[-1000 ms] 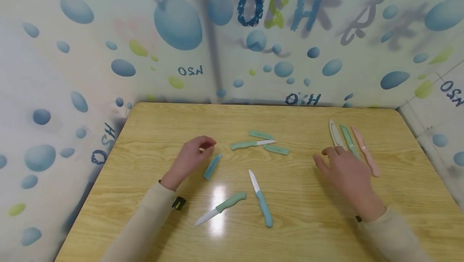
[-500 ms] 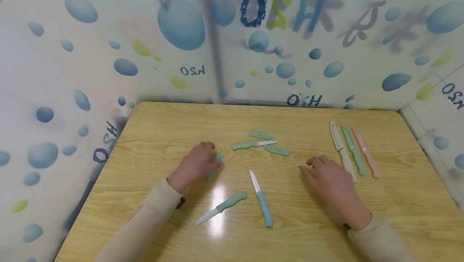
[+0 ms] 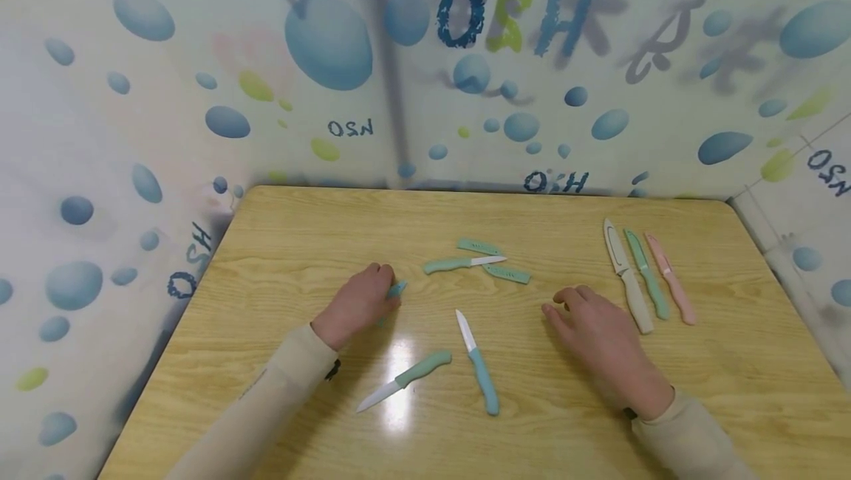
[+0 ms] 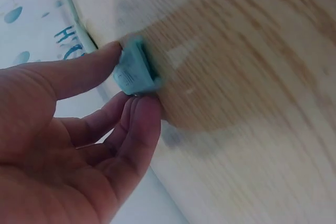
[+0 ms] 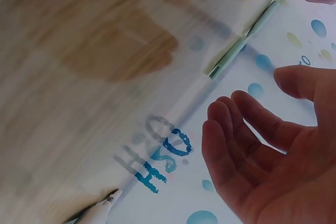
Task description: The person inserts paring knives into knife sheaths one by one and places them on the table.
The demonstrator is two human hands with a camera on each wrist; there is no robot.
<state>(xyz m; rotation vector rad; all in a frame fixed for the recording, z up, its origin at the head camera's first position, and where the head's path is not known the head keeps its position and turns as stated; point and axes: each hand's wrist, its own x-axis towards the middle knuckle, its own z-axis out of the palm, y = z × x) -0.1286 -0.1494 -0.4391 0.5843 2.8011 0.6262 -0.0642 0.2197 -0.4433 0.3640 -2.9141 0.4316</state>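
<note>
My left hand (image 3: 355, 306) pinches a blue knife sheath (image 4: 135, 69) between thumb and fingertips, close over the table; in the head view the fingers hide most of it. To its right lies a bare blue-handled knife (image 3: 484, 384), white blade pointing away from me. A green-handled knife (image 3: 422, 369) lies in front, its blade towards the lower left. Farther back, another green-handled knife (image 3: 449, 266) has its blade tip between two green sheaths (image 3: 479, 247). My right hand (image 3: 601, 343) hovers over the right part of the table, fingers loosely bent, holding nothing.
Three sheathed knives lie side by side at the right: a beige one (image 3: 636, 303), a green one (image 3: 656, 297) and a pink one (image 3: 681, 297). The wooden table (image 3: 319, 221) meets a patterned wall (image 3: 412, 118) at its back edge.
The left hand has come down onto the blue sheath and taken it between thumb and fingers. My right hand has moved left, away from the sheathed knives. The knives have stayed put.
</note>
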